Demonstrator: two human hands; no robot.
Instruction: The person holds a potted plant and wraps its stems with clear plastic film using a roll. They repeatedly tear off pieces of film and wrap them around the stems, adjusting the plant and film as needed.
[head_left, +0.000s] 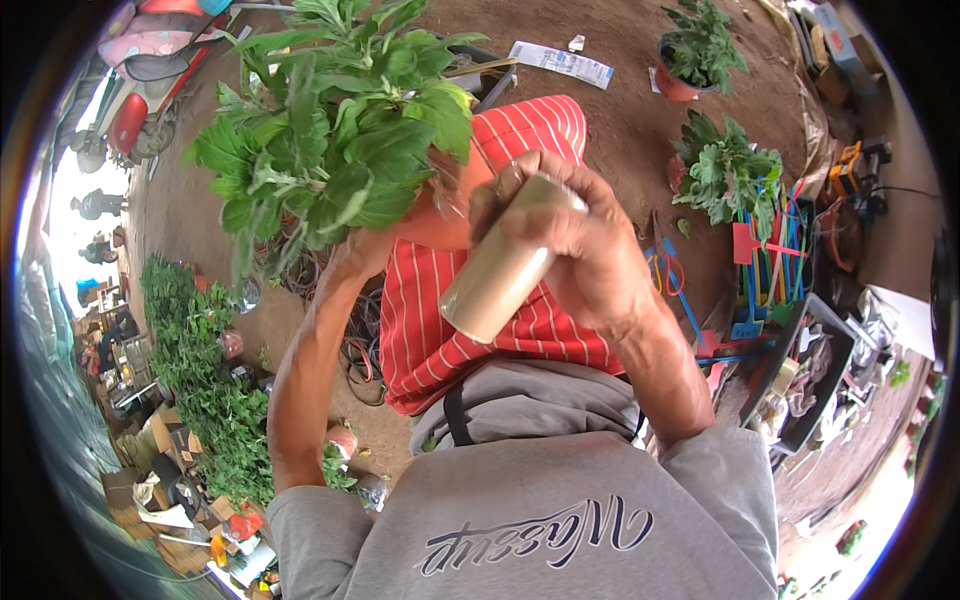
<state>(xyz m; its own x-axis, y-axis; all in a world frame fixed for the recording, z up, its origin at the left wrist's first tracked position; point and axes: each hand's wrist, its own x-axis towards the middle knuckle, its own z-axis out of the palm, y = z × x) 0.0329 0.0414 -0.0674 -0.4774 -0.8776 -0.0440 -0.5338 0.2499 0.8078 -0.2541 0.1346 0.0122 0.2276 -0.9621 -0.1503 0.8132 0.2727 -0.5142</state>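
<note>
A leafy green potted plant leans over the red striped cloth on my lap. Its orange pot is partly covered by leaves and by my right hand. My left hand grips the pot from the left side, the fingers mostly hidden under the foliage. In my right hand is a tan roll of wrapping film, tilted, its lower end towards me. The fingers wrap around its upper part, close to the pot. A glossy clear patch, perhaps film, shows at the pot beside the roll.
Two potted plants stand at right. Below them lie scissors, coloured plastic tags and a dark crate of odds and ends. A printed paper strip lies ahead. Many plants and a red-and-white scooter are at left.
</note>
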